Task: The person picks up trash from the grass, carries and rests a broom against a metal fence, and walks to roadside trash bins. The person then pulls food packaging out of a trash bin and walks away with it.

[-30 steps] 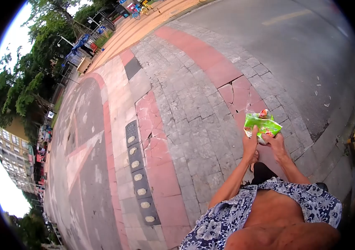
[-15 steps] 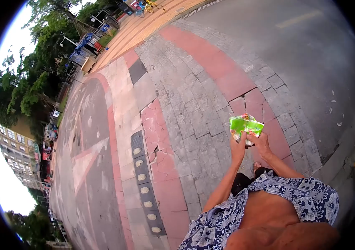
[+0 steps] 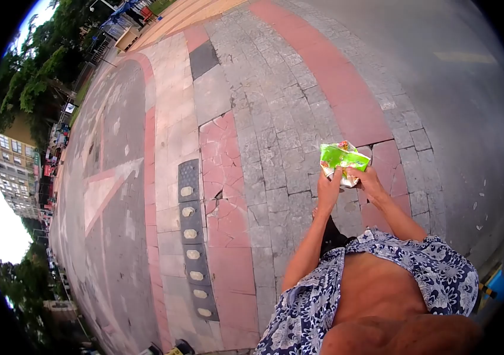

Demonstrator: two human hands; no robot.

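A crumpled green and white plastic packet (image 3: 344,158) with small red and orange prints is held out in front of my body. My left hand (image 3: 329,184) grips its lower left edge, thumb pressed on the front. From the lower right, my right hand (image 3: 371,183) pinches the same packet, its thumb close to the other one. Both hands are closed, with the fingers behind the packet mostly hidden. What the packet contains, if anything, I cannot make out.
Cracked grey and red paving (image 3: 284,136) spreads around me. A dark strip with several pale round studs (image 3: 191,234) lies to the left. Grey asphalt (image 3: 459,118) is on the right, with a blue object (image 3: 503,284) at the edge. Trees and buildings (image 3: 12,165) stand far left.
The view has shifted over the pavement, and the blue object at the right edge shows more. Both hands still hold the packet, now slightly higher in view and turned a little. A foot has moved.
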